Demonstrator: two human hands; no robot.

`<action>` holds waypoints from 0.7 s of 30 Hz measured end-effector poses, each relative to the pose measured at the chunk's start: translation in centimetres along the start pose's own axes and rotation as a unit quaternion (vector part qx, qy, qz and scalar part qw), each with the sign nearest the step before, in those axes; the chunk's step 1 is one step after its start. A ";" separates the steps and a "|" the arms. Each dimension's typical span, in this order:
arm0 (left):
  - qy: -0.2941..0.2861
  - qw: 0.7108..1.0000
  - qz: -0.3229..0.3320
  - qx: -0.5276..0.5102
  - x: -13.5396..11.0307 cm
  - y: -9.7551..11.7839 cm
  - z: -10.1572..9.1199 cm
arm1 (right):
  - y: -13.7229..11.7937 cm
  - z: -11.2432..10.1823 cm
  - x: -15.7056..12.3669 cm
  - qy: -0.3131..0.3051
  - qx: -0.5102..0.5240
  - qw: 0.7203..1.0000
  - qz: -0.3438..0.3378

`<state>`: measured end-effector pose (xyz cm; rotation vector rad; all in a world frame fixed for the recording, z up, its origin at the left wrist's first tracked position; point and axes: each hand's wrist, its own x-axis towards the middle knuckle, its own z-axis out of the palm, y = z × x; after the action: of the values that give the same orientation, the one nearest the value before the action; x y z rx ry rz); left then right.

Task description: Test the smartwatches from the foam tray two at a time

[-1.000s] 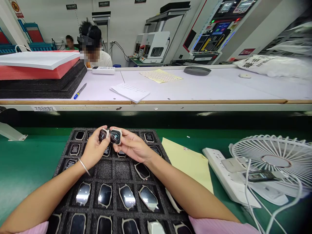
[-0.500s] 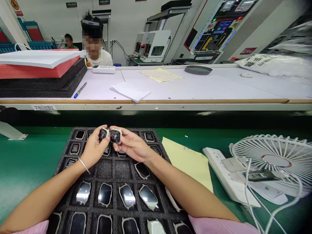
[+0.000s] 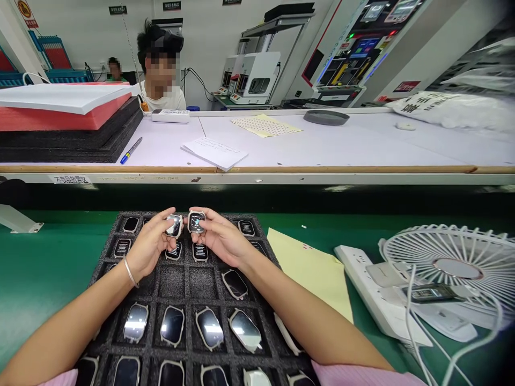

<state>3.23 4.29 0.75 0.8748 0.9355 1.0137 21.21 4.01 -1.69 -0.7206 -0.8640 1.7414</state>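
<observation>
Over the far part of a black foam tray (image 3: pixel 171 282), my left hand (image 3: pixel 151 244) grips a smartwatch case (image 3: pixel 174 225) with a pale frame, its glass reflecting white light. Close beside it, my right hand (image 3: pixel 221 236) has hold of a second smartwatch case (image 3: pixel 196 221), whose screen is lit with small marks; the thumb lies on its face. Several strapless watch cases sit in the tray's compartments. Some far ones, such as a watch (image 3: pixel 200 252) just below my right hand, show lines of white text. Nearer ones, like this watch (image 3: pixel 210 327), have dark screens. My forearms cover parts of the tray.
Right of the tray lie a yellow sheet (image 3: pixel 309 268), a white power strip (image 3: pixel 378 295) and a white fan (image 3: pixel 454 262) with cables. A raised shelf (image 3: pixel 277 153) behind carries papers (image 3: pixel 215 153), a pen (image 3: pixel 131 150) and stacked foam sheets (image 3: pixel 60 142). A person (image 3: pixel 163 80) sits beyond.
My hands have drawn slightly apart. The left watch has turned so its face catches bright light, and the right watch's screen now shows lit marks, with my right thumb on its face.
</observation>
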 end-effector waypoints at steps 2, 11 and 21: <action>-0.009 1.000 0.006 0.006 0.1 0.0 -0.1 | 0.0 0.0 -0.1 -0.001 -0.015 1.000 -0.008; -0.023 0.994 0.083 0.061 -0.2 -0.4 -0.1 | 0.1 0.2 -0.3 0.003 -0.078 0.995 -0.066; -0.042 0.994 0.090 0.054 -0.2 -0.4 -0.1 | 0.1 0.3 -0.6 -0.014 -0.114 0.989 -0.090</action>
<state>3.25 3.94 0.38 1.0994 0.8577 1.0787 21.08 3.39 -1.58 -0.7439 -1.1260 1.5118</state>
